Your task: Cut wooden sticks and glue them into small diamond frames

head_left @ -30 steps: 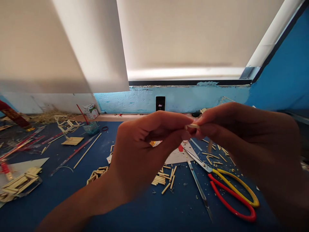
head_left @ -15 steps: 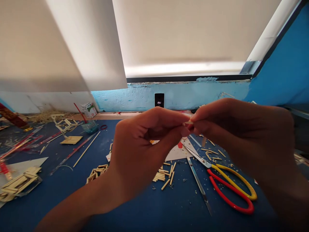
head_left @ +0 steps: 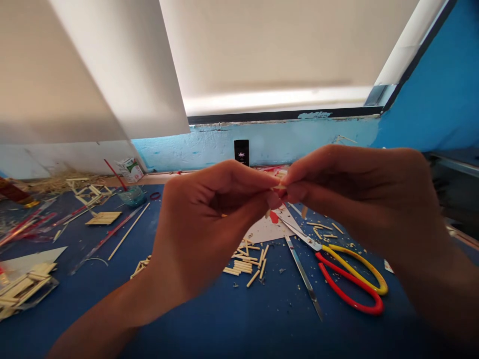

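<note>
Table top (head_left: 209, 319) dark blue. Scissors (head_left: 348, 279): one handle red, one yellow, blades silver. Cut sticks (head_left: 243, 267) pale tan, same for the stick piece (head_left: 280, 188) pinched between fingertips. Wall (head_left: 299, 144) light blue, patchy. Paper sheet (head_left: 267, 229) white, red blotch.

Both hands, the left hand (head_left: 202, 234) and the right hand (head_left: 359, 199), are bare; the forearms show no sleeves, rings or watch.

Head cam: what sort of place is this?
Probably a home or hobby craft bench by a window. Both hands pinch a small stick piece over a blue table strewn with cut sticks, scissors and small stick-built frames.
</note>
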The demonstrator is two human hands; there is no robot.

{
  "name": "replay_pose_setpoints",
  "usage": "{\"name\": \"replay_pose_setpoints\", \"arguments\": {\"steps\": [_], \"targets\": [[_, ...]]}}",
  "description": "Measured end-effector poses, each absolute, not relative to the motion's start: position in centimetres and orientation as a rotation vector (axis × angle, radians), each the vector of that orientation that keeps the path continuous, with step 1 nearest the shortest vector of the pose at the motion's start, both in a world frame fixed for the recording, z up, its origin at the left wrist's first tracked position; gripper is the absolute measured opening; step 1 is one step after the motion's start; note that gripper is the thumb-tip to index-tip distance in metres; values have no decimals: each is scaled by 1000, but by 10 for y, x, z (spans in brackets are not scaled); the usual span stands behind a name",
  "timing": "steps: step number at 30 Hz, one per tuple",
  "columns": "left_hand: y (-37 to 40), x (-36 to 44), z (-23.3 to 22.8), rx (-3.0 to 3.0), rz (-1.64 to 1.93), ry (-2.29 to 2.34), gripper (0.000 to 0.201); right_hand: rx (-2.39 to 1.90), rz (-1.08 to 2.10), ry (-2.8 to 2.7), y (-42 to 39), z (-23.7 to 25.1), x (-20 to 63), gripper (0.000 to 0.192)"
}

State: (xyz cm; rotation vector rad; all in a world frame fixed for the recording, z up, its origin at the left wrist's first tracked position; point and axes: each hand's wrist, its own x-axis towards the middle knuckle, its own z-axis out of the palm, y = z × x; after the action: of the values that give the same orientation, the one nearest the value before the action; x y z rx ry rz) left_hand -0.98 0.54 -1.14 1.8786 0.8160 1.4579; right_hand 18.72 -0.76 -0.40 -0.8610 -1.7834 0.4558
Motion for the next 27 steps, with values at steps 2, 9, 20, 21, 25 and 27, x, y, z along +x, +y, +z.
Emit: {"name": "replay_pose_setpoints", "arguments": {"steps": [2, 9, 20, 21, 25, 27], "targets": [[6, -10, -11, 1871, 1448, 810, 16, -859, 465, -1790, -7, -4, 188, 13], [7, -10, -11, 1872, 1442, 791, 13, -873, 456, -1796, -7, -3, 190, 12], [26, -21, -3, 2046, 1534, 925, 17, -744, 955, -2076, 34, -21, 215, 34], [31, -25, -4, 2029, 1576, 949, 15, -795, 1052, -2135, 48, -29, 221, 35], [48, -46, -23, 2045, 1383, 1000, 6, -993, 1195, -2113, 102, -69, 235, 24], [50, -55, -42, 2085, 1149, 1121, 10, -1089, 1196, -2126, 121, -88, 236, 29]]}}
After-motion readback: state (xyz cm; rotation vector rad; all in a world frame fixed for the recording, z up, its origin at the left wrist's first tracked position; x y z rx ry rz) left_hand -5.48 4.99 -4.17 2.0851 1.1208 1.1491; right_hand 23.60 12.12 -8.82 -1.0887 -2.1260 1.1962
